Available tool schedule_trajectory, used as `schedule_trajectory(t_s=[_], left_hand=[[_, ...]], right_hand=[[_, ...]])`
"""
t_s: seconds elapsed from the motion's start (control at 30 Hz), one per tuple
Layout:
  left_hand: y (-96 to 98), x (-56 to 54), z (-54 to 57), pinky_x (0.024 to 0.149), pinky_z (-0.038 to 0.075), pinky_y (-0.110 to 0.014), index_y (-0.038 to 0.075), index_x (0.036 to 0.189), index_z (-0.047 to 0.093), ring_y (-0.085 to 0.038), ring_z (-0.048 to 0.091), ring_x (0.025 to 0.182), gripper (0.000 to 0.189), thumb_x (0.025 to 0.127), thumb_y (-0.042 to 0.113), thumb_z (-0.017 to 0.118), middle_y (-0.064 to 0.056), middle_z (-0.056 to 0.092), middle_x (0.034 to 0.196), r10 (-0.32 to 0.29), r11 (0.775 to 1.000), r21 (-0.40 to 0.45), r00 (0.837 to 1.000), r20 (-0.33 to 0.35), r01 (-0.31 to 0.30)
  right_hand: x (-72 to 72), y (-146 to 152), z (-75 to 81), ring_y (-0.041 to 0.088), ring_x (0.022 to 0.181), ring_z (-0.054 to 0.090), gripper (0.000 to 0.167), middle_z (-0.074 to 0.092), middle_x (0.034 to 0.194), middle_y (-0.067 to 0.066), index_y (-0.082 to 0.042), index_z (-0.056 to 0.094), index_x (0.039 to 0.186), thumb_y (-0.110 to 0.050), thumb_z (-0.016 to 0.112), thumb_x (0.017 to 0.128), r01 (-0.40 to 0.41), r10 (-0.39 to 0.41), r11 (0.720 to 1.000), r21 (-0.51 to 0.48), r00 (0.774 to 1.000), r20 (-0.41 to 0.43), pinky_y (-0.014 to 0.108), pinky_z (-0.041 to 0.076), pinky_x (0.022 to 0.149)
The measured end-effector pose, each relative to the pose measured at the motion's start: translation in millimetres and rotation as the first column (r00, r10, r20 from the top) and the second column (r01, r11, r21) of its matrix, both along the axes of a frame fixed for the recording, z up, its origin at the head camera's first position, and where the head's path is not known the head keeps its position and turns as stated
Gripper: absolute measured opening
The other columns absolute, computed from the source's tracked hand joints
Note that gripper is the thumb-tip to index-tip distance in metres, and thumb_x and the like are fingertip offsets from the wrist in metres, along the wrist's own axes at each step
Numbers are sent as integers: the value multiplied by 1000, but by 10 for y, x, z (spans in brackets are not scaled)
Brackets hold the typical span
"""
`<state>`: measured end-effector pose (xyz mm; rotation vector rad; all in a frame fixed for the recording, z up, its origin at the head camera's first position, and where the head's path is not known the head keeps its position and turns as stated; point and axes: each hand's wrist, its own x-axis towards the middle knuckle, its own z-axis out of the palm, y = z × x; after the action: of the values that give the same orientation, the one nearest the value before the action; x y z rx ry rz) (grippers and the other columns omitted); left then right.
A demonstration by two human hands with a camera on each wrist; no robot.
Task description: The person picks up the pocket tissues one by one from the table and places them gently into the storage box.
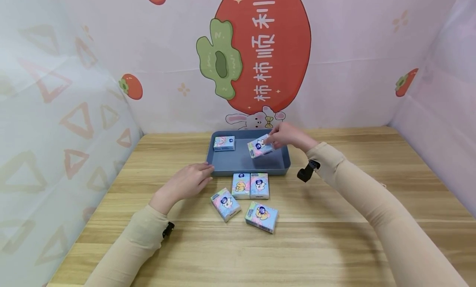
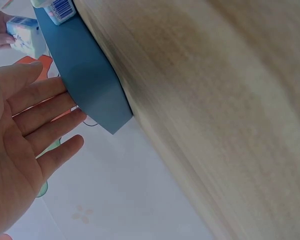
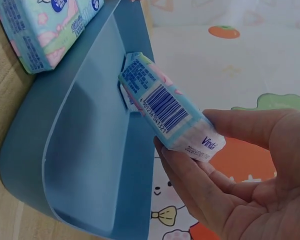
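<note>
My right hand (image 1: 288,136) pinches a tissue pack (image 1: 260,146) between thumb and fingers, tilted above the right part of a blue-grey tray (image 1: 241,172). In the right wrist view, the held pack (image 3: 165,105) shows its barcode and a Vinda label. Another tissue pack (image 1: 224,143) lies inside the tray's back left corner. With fingers extended, my left hand (image 1: 189,181) touches the tray's front left corner. The left wrist view shows its fingertips (image 2: 72,102) against the tray wall (image 2: 90,75).
Two tissue packs (image 1: 241,186) lie side by side just before the tray. Nearer me are a tilted tissue pack (image 1: 226,204) on the left and another tissue pack (image 1: 262,217) on the right. A printed cloth wall (image 1: 167,72) rises behind the wooden table (image 1: 208,254).
</note>
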<state>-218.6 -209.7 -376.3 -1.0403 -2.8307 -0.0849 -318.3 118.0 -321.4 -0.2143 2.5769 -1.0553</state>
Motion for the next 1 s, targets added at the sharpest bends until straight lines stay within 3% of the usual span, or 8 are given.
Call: schedule_trajectory(t_s=[0.23, 0.6, 1.0], left_hand=[[-10, 1, 3, 97, 51, -45, -2, 120, 63, -32, 60, 114, 33, 94, 17, 59, -19, 63, 122, -4, 1000, 3, 1000, -9, 4], [-3, 3, 4, 100, 49, -46, -1, 121, 63, -32, 58, 118, 33, 95, 18, 58, -18, 62, 124, 11, 1000, -11, 1000, 7, -11], [-12, -9, -15, 99, 49, -45, -1, 121, 63, -32, 58, 117, 34, 95, 18, 58, -19, 62, 124, 5, 1000, -4, 1000, 8, -5]], right_hand=[[-123, -29, -39, 21, 82, 69, 38, 68, 102, 14, -2, 67, 108, -31, 72, 84, 33, -33, 999, -41, 999, 1, 41, 55, 91], [-242, -85, -92, 28, 95, 63, 36, 68, 105, 12, -4, 70, 105, -33, 72, 83, 89, -89, 995, -33, 996, 1, 42, 51, 97], [-427, -180, -231, 25, 93, 65, 36, 68, 105, 13, -3, 70, 101, -33, 73, 82, 139, -137, 987, -78, 990, 27, 43, 49, 99]])
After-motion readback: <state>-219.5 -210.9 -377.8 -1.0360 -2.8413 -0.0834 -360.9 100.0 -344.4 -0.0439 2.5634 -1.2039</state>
